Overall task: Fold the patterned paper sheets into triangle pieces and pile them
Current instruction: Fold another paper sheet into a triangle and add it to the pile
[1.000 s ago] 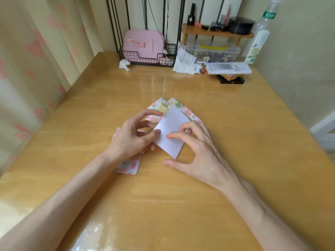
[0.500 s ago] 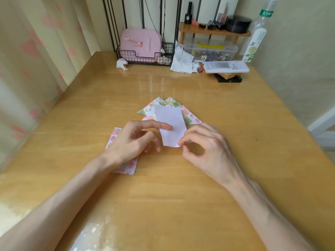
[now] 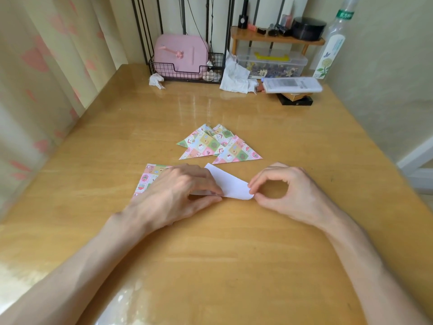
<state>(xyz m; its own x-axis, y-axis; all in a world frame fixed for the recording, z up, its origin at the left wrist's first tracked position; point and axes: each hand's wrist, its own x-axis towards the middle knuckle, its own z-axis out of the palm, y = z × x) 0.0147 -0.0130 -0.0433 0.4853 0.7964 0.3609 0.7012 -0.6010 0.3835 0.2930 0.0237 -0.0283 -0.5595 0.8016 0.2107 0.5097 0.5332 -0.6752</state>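
Left hand: the left hand (image 3: 178, 193) is pinching the left part of the white-side-up sheet (image 3: 230, 185), thumb under and fingers on top
Right hand: the right hand (image 3: 285, 191) is nipping the sheet's right corner between thumb and forefinger; the other fingers are curving clear of it
Sheet: it is arching between the two hands, low over the table (image 3: 234, 254), just nearer than the triangle pile (image 3: 218, 144)
Done: several patterned triangles are lying overlapped in a loose fan; the exact count is hard to tell
Left: this fold is looking barely begun, no crease showing; flat patterned sheets (image 3: 150, 177) are waiting partly under the left hand, their number hidden
Edges: the sheet's far corner is sitting near the pile without touching it
Room: bare wood is lying open before and beside both hands; the wire basket (image 3: 187, 71) and crumpled tissue (image 3: 156, 80) are sitting well apart at the back
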